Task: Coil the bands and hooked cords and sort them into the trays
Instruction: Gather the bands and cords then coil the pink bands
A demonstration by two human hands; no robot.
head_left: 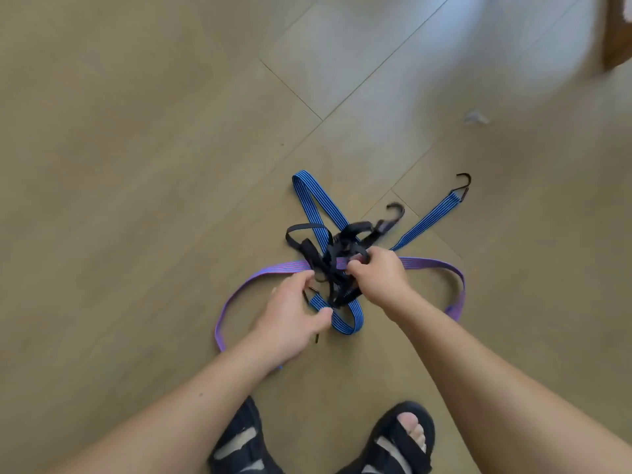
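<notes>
A tangle of cords lies on the wooden floor. A blue striped flat cord (316,203) with a black end hook (464,183) crosses a purple flat cord (434,263) that loops wide to both sides. Black straps (309,249) with a black hook (395,213) are knotted in the middle. My right hand (379,277) grips the black straps where they cross the purple cord. My left hand (290,316) reaches into the tangle from the left, thumb against the blue cord, fingers curled by a small hook; what they hold is hidden.
My two feet in black sandals (400,439) stand just below the tangle. A brown wooden furniture edge (617,32) shows at the top right corner. A small pale scrap (476,117) lies on the floor to the right. No trays are in view.
</notes>
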